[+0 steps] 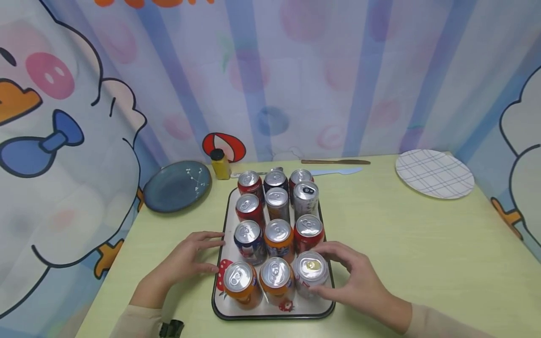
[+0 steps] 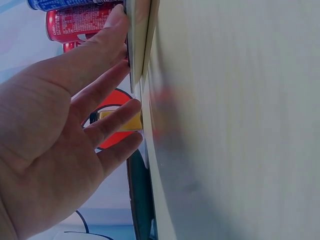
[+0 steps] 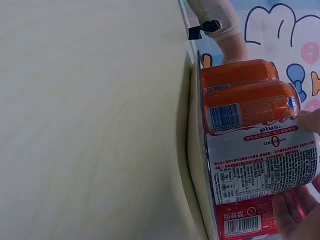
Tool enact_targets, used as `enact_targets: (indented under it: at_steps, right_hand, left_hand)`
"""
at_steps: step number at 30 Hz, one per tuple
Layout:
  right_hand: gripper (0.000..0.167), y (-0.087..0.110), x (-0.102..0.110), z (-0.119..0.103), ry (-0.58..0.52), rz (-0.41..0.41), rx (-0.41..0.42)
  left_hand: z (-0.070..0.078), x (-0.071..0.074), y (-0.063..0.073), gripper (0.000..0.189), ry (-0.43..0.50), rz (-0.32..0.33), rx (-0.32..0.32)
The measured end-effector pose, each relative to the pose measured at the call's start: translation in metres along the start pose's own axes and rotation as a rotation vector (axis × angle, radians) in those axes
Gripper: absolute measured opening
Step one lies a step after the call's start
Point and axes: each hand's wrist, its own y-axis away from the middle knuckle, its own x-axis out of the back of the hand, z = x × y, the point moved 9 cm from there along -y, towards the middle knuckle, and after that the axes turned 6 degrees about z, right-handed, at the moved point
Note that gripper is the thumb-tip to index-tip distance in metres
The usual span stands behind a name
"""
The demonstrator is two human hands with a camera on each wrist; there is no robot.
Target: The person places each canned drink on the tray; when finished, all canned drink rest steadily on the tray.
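Note:
A tray (image 1: 305, 307) with a dark rim and a strawberry print bears several soda cans in rows. At its front right corner stands a white can (image 1: 310, 272) with a gold tab; my right hand (image 1: 357, 281) grips it between thumb and fingers. Beside it are two orange cans (image 1: 276, 281), and a red can (image 1: 308, 230) stands behind. My left hand (image 1: 186, 260) touches the tray's left edge, fingers extended. In the right wrist view the white can (image 3: 265, 160) sits upright on the tray, printed "plus" and "zero sugar".
Behind the tray to the left are a dark blue plate (image 1: 177, 188) and a yellow bottle (image 1: 220, 165) with a black cap. A brown knife (image 1: 336, 162) and a light blue knife (image 1: 338, 172) lie at the back. A white checked plate (image 1: 435, 173) rests at the far right.

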Motion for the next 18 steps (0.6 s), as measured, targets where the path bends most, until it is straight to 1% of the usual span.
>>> enact_targets:
  at_steps: [1,7,11,13,15,18]
  right_hand:
    - [0.063,0.001,-0.001,0.000,0.002,-0.001,-0.001]
    - [0.065,0.002,-0.002,0.002,0.020,-0.024,0.001]
    - [0.063,0.002,0.003,0.006,0.041,-0.053,-0.010]
    - [0.057,0.002,0.010,0.010,0.058,-0.054,-0.016]
    - [0.050,0.001,0.020,0.014,0.089,-0.036,-0.005]
    - [0.045,-0.003,0.040,0.022,0.195,0.016,0.011]
  left_hand:
    - [0.001,0.000,0.000,0.065,-0.004,0.002,-0.010]
    - [0.003,0.004,0.001,0.064,-0.008,0.007,-0.018]
    - [0.004,0.006,0.002,0.063,-0.018,0.009,-0.030]
    - [0.004,0.007,0.002,0.063,-0.023,0.006,-0.029]
    - [0.003,0.007,0.002,0.062,-0.022,-0.004,-0.019]
    - [0.005,0.009,0.001,0.057,-0.021,-0.008,-0.040]
